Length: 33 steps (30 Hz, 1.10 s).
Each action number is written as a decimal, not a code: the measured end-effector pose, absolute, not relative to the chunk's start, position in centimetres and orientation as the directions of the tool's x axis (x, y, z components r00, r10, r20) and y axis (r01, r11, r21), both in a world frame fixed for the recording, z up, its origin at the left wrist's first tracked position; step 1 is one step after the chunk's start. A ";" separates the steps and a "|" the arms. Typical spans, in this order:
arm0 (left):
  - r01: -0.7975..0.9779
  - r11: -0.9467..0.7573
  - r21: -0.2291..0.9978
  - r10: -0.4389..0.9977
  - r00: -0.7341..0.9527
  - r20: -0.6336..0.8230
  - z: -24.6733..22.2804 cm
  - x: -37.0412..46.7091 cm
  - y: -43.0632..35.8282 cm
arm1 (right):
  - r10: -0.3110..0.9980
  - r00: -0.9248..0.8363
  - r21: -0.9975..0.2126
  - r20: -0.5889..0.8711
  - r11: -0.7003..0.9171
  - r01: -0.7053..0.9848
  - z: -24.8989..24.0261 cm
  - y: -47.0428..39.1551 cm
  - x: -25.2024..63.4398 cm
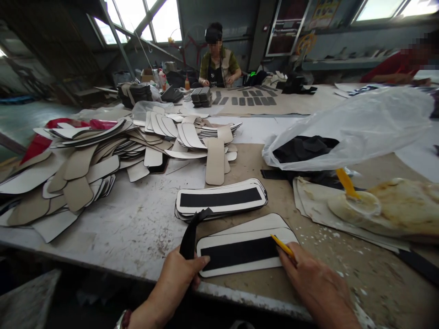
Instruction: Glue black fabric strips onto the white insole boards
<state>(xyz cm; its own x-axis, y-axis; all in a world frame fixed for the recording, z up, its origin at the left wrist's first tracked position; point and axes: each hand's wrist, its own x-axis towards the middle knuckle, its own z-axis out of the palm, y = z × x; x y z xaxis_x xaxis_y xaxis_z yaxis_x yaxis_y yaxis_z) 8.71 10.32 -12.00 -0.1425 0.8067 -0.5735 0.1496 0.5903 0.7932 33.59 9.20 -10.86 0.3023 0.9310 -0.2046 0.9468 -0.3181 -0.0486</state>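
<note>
Head view: your left fingers (200, 263) grip spare strips (189, 236), your right fingers (291, 261) pinch a yellow tool (283, 247), and the white panel (236, 270) lies between, its black strip (242, 252) apparently being bedded down, so the next move likely wants even pressing.

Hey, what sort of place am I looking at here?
Likely a workshop or factory floor: heaped cut panels, a panel stack topped with a black strip, and a co-worker across the table.
</note>
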 end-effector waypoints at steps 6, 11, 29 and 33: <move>0.119 0.585 0.802 0.809 -0.158 -0.567 -12.6 8.4 10.1 | 0.913 0.313 -0.022 -0.261 -0.329 0.944 -10.2 9.3 33.3; 0.166 0.578 0.799 0.816 -0.113 -0.567 -12.1 8.6 10.4 | 0.899 0.326 0.000 -0.291 -0.341 0.940 -9.5 9.5 33.1; 0.208 0.527 0.824 0.850 -0.120 -0.513 -12.2 8.6 10.5 | 0.922 0.359 -0.361 -0.143 -0.386 0.849 -8.3 10.2 36.2; 0.282 0.530 0.800 0.847 -0.143 -0.512 -12.6 8.5 10.6 | 0.927 0.345 -0.260 -0.149 -0.373 0.891 -8.5 10.3 36.3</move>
